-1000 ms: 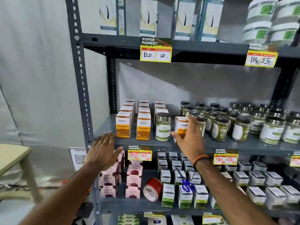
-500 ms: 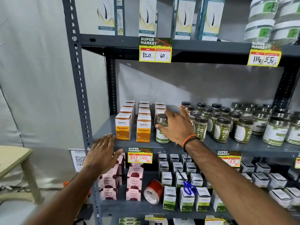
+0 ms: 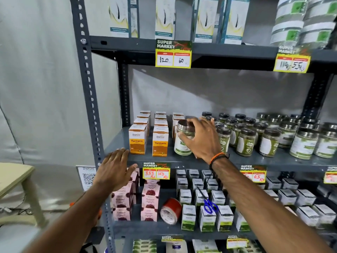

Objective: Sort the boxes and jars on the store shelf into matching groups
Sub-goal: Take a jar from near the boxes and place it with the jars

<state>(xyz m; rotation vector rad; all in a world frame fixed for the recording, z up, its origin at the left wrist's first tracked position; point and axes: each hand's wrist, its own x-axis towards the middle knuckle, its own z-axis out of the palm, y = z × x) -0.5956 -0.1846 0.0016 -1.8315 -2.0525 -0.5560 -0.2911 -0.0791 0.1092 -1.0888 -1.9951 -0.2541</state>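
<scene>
progress: we judge sorting mostly done | stray jar [image 3: 183,141] stands among turmeric boxes [image 3: 160,141], left of jar group [image 3: 273,137] | right hand [image 3: 202,138] grasps it | left hand [image 3: 114,168] spread, empty, at shelf [image 3: 255,161] edge

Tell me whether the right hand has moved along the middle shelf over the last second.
Yes. The right hand has shifted left, away from the dark-lidded jars toward the Turmeric boxes, and now grips the steel-lidded jar.
</scene>
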